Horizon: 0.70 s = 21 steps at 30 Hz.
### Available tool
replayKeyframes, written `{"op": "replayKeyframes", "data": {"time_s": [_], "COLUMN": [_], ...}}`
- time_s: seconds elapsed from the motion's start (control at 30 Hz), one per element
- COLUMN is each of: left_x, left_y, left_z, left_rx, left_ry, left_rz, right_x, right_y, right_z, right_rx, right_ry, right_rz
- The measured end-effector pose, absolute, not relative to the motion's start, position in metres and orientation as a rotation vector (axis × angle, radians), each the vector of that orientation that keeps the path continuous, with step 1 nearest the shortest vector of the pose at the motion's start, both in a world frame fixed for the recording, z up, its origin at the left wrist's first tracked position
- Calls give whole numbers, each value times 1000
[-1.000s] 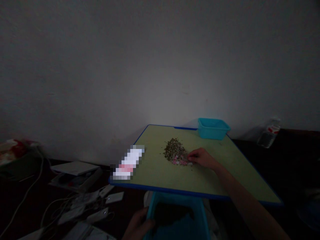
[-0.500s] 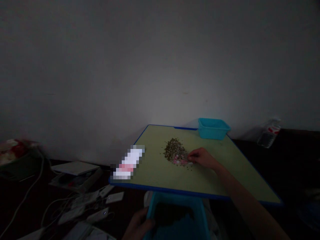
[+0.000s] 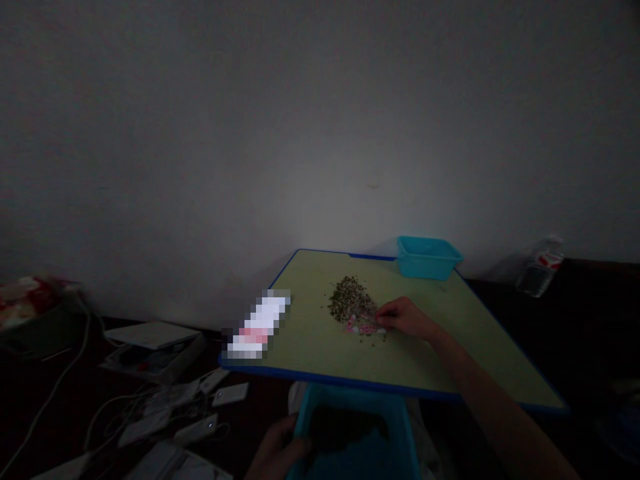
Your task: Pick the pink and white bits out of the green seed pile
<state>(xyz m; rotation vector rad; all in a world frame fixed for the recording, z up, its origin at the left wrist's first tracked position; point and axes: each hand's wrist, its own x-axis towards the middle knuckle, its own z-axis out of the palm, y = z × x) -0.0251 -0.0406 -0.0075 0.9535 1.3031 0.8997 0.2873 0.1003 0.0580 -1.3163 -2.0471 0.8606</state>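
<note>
Two blue bins in play: left hand (image 3: 280, 448) gripping the lower bin (image 3: 360, 400), the upper bin (image 3: 430, 267) at the table's (image 3: 305, 343) far right corner. Right hand (image 3: 407, 317) pinched at one speckled brown heap (image 3: 347, 298) on the table, contents unclear! One bottle (image 3: 540, 270), its red-and-white label unreadable.

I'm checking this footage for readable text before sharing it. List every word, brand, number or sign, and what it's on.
No text can be read.
Clear bottle: red-and-white label too blurred.
Phone-like bright rectangle on the table: pixelated, unreadable.
Red-and-white bundle, far left: too blurred.
Upper blue bin: no lettering visible.
</note>
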Motion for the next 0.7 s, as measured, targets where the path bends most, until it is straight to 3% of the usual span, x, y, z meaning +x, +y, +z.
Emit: {"op": "replayKeyframes", "data": {"time_s": [0.7], "left_x": [-27], "left_y": [-41], "left_z": [-7], "left_rx": [959], "left_ry": [1337], "left_rz": [880], "right_x": [287], "right_y": [98], "right_z": [59], "right_rx": [-1310], "right_ry": [-2075], "right_rz": [900]}}
